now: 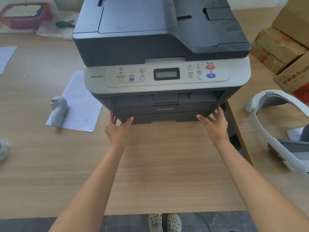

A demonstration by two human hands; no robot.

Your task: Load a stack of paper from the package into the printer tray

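Hands: my left hand (117, 126) and right hand (213, 122) are resting open against the printer (160, 67) base corners, gripping nothing.
Risk: printer sliding far across the counter (158, 164) while I'm tugging the closed tray (164, 117).

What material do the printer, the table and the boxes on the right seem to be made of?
Printer: apparently moulded plastic, matte dark grey and light grey, with smooth seamed panels.
Table: looks like wood or wood-look laminate; pale, even grain, low sheen.
Boxes: cardboard; brown, with folded flaps and printed lettering.
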